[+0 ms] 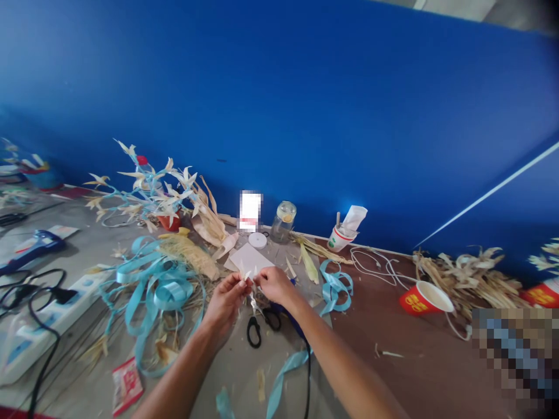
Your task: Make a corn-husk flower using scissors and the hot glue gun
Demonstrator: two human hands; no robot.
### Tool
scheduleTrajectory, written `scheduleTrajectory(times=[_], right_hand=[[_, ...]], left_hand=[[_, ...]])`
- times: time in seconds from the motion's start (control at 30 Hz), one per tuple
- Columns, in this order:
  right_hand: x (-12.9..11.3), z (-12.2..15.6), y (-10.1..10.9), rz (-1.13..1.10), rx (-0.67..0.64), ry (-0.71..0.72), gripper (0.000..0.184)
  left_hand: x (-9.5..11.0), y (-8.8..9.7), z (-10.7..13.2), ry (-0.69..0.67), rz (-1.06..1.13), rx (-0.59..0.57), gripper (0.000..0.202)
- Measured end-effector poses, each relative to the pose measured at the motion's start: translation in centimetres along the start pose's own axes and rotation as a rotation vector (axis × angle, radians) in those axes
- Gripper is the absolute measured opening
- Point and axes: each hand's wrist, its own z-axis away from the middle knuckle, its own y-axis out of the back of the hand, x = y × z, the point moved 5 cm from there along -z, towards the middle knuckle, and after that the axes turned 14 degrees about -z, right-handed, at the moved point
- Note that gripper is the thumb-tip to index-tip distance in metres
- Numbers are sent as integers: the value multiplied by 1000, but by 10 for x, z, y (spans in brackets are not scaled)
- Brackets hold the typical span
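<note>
My left hand (230, 297) is closed in a pinch on a small pale corn-husk flower (245, 273) with pointed petals. My right hand (273, 283) meets it from the other side, fingers closed at the petals; whether it grips a petal or something else is too small to make out. Just below both hands lie scissors (254, 333) with black handles, their blades partly hidden. Behind the hands is a white card (251, 256). Part of a dark blue tool with a black cord (309, 372) shows under my right wrist.
Left are light-blue ribbon loops (170, 291), a branch of husk flowers (144, 180), a power strip (48, 320) and a blue glue gun (37, 250). A glass jar (283, 221) and a white cup (340, 237) stand by the wall. Rightward are a red paper cup (425, 299) and dried husks (471, 279).
</note>
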Motion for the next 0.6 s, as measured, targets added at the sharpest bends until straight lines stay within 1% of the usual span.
scheduleTrajectory(times=[0.17,0.33,0.5,0.57,0.6], right_hand=[[4,-9,-10,75,-15,3,26],[2,-10,-13,155,-26,-13,24],[0,-10,-14,209,-8,-32,21],[2,-11,-10,210,33,-39,22],[4,-11,-7,207,60,-44,25]], left_hand=[[4,-2,2,-24,5,3,24],[5,-2,1,-50,19,8,23],[3,4,-2,-66,-54,94,26],[1,7,-4,-73,-92,125,27],[0,9,-5,-79,-104,142,27]])
